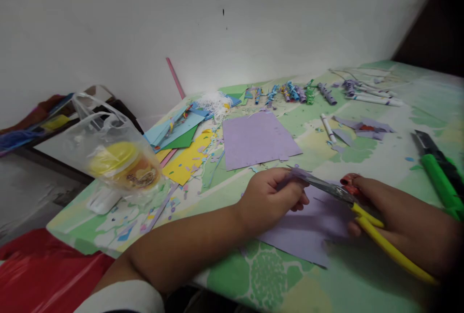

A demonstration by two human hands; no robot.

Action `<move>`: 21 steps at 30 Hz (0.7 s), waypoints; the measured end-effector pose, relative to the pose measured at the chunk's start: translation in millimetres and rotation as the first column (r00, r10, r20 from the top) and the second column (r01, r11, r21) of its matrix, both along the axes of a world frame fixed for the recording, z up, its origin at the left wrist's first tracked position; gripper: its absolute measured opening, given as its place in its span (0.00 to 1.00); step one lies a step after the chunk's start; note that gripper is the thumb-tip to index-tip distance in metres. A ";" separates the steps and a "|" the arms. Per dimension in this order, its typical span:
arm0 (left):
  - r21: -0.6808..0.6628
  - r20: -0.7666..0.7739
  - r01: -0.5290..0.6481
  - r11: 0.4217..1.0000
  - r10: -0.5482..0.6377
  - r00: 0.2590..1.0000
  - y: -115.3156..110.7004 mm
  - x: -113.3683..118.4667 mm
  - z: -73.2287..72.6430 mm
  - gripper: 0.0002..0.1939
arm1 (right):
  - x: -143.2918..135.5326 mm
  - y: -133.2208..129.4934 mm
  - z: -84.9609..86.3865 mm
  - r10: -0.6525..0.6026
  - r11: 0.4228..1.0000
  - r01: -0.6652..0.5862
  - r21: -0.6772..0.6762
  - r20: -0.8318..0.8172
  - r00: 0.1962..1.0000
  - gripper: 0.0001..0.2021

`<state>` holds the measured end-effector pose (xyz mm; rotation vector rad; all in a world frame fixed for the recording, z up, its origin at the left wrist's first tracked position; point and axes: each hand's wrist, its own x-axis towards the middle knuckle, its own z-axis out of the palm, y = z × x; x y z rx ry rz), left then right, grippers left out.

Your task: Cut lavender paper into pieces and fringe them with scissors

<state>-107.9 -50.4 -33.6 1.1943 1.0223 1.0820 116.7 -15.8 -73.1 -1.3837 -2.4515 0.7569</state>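
Observation:
My left hand (270,198) pinches a small purple paper strip (297,173) between its fingertips. My right hand (395,221) grips yellow-handled scissors (362,211), whose metal blades point left and meet the strip at my left fingers. Under both hands lies a purple paper sheet (308,231) on the green patterned table (275,274). A second, larger purple sheet (255,140) lies flat just beyond my hands.
A clear plastic bag with a yellow-lidded jar (121,165) sits at the left table edge. Yellow, blue and green paper sheets (184,143) lie beside it. Rolled paper curls (293,93), white sticks (377,97) and a green utility knife (440,175) are further back and right.

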 end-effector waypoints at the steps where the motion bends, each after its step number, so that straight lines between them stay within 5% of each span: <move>1: -0.009 0.023 0.000 1.000 0.000 1.000 -0.2 0.2 0.3 0.08 | 0.9 0.0 0.1 0.003 1.000 -0.003 0.010 -0.010 1.000 0.19; 9: -0.051 0.061 -0.009 0.999 0.012 0.998 -0.8 2.7 3.8 0.09 | -2.0 -5.5 12.3 -0.055 0.998 0.054 0.021 0.025 0.998 0.19; 21: -0.121 0.039 -0.026 0.992 0.031 0.999 -1.2 7.3 1.2 0.09 | -3.9 -4.1 7.6 -0.014 1.000 0.014 0.022 0.010 1.000 0.21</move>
